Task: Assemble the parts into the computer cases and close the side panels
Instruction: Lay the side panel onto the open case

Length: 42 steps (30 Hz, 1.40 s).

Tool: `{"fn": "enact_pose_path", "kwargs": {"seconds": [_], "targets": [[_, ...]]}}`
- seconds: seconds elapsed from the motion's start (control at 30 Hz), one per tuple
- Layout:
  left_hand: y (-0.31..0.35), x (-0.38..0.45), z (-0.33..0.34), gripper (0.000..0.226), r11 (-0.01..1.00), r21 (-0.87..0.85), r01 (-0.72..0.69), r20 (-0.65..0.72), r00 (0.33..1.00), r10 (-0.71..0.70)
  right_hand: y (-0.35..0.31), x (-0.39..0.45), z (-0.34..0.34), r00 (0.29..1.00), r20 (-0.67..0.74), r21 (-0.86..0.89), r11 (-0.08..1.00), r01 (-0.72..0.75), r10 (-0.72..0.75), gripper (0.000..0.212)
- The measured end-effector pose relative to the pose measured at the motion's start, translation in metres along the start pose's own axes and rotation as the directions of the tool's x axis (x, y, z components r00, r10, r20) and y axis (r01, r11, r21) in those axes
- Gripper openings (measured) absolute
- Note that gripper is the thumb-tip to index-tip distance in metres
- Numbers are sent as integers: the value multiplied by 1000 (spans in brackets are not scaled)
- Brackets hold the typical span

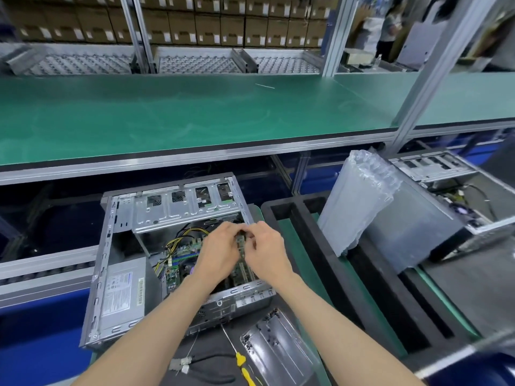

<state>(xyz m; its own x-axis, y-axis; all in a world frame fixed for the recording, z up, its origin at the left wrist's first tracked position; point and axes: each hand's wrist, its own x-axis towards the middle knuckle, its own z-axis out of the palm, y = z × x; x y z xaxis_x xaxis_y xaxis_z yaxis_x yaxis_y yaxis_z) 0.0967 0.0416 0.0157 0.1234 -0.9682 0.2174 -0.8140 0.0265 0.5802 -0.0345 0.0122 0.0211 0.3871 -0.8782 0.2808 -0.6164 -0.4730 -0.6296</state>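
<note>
Both hands, left hand (220, 247) and right hand (266, 247), pinching an expansion card (241, 246) over the motherboard (181, 263); next, seating toward 6 o'clock.

Two bare forearms are seen, both uncovered from the lower edge of the view up to the wrists; no sleeve, glove, watch or wrist strap is worn. The left hand (220, 253) and the right hand (267, 253) are bare as well, with no rings to be made out. Fingernails are kept short, so far as can be told.
</note>
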Motion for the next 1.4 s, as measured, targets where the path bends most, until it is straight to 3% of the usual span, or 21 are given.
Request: {"fn": "enact_pose_path", "kwargs": {"seconds": [0.13, 0.27, 0.43, 0.57, 0.63, 0.7, 0.83, 0.97, 1.1, 1.23, 1.4], "targets": [[27, 23, 16, 47, 998, -27, -61, -11, 998, 61, 27, 10, -36, 971, -171, 86, 985, -151, 164, 28], [67, 53, 42, 49, 994, -56, -95, 95, 990, 100, 68, 20, -76, 868, -291, 197, 913, -358, 403, 31], [118, 92, 80, 49, 982, -165, -94, 215, 968, 129, 118, 23, -111, 685, -386, 326, 786, -526, 618, 31], [161, 127, 108, 50, 956, -246, -157, 237, 947, 216, 145, 19, -120, 476, -484, 485, 678, -553, 735, 32], [180, 145, 120, 53, 942, -276, -191, 258, 929, 264, 157, 19, -123, 414, -517, 514, 658, -550, 749, 40], [196, 161, 129, 56, 927, -312, -208, 302, 904, 304, 168, 21, -126, 439, -509, 513, 670, -537, 741, 53], [214, 184, 146, 44, 938, -246, -245, 318, 894, 317, 182, 29, -130, 574, -439, 431, 722, -541, 692, 70], [226, 196, 150, 33, 964, -210, -163, 248, 945, 213, 189, 34, -132, 616, -444, 382, 760, -526, 650, 67], [227, 203, 149, 31, 949, -234, -212, 172, 951, 256, 190, 32, -132, 663, -453, 418, 799, -432, 596, 51], [229, 212, 143, 24, 945, -177, -273, 106, 950, 295, 192, 36, -132, 636, -400, 582, 719, -380, 660, 39], [231, 219, 142, 29, 973, -42, -228, 211, 950, 231, 200, 39, -132, 640, -274, 704, 603, -376, 718, 32]]}}
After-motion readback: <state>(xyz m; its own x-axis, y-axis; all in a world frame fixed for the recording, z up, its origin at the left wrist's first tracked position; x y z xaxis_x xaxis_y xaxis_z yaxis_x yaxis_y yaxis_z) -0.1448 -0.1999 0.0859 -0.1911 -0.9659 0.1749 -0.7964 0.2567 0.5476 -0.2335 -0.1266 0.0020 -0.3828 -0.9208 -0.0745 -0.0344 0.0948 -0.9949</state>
